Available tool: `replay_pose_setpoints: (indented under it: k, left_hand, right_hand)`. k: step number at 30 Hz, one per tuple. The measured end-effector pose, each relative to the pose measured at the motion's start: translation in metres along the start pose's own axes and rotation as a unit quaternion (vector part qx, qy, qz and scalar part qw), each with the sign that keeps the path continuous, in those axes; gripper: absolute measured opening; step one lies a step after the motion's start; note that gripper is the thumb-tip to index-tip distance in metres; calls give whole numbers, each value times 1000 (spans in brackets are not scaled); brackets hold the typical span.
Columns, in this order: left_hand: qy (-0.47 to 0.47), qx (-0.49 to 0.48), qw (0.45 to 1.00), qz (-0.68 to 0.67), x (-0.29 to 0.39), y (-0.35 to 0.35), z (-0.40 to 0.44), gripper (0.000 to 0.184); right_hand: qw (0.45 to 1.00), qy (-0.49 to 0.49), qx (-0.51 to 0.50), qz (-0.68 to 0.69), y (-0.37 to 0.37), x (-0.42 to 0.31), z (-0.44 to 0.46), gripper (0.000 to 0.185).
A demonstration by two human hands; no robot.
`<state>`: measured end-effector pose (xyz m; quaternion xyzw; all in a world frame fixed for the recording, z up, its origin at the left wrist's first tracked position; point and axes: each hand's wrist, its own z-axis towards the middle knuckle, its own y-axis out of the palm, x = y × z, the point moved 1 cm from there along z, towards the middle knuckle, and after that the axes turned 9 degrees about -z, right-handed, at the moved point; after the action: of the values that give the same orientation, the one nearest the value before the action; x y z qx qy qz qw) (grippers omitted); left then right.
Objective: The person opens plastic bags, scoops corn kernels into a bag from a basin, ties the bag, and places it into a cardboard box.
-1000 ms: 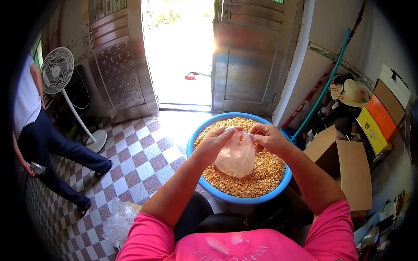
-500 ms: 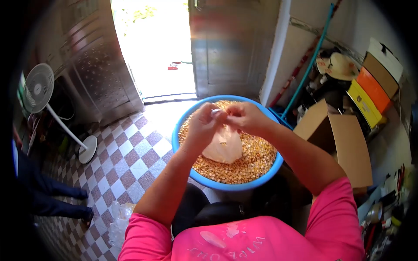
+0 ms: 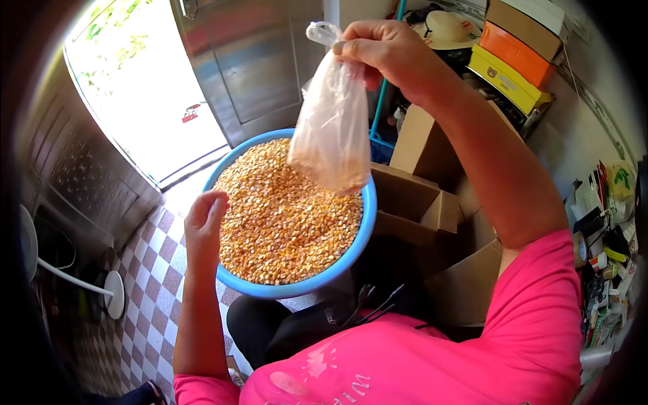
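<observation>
My right hand (image 3: 381, 54) is raised and pinches the gathered neck of a clear plastic bag (image 3: 331, 121). A twisted loop of plastic stands above the pinch, and the bag hangs down over the far right rim of a blue tub (image 3: 368, 226). What is inside the bag is hard to make out through the cloudy plastic. Loose yellow corn kernels (image 3: 283, 216) fill the tub nearly to the rim. My left hand (image 3: 204, 219) is at the tub's left rim, thumb up and fingers loosely bent, with nothing visible in it.
Open cardboard boxes (image 3: 412, 199) stand right of the tub. Behind them are stacked yellow and orange boxes (image 3: 516, 57) and a straw hat (image 3: 445, 30). Small items crowd the right wall. A white fan's base (image 3: 115, 295) and another person's foot (image 3: 152, 391) are at left. A doorway lies ahead.
My hands have parted from above the tub. The right has lifted the bag up and to the right; the left has let go and moved down to the left rim. The view has turned right.
</observation>
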<state>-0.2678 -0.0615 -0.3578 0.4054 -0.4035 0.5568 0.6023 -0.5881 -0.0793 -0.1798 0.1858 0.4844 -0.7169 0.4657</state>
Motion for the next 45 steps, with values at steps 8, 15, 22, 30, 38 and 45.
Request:
replay_pose_setpoints:
  k: [8, 15, 22, 30, 38, 45]
  left_hand:
    - [105, -78, 932, 339, -36, -10, -20, 14]
    - [103, -89, 900, 415, -41, -10, -36, 18]
    - [24, -56, 878, 474, -48, -29, -54, 27]
    - [-2, -4, 873, 487, -55, -45, -68, 26]
    - [-35, 22, 899, 435, -63, -33, -60, 27]
    - [-45, 24, 905, 422, -67, -42, -62, 29]
  right_hand:
    - [977, 136, -62, -151, -32, 106, -29, 11]
    - [927, 361, -60, -83, 3, 278, -64, 11]
    - [897, 436, -29, -63, 34, 379, -81, 18]
    - [886, 452, -56, -90, 39, 401, -52, 21]
    - [885, 462, -57, 17, -18, 406, -113, 19]
    - [857, 505, -48, 87, -58, 396, -154, 10]
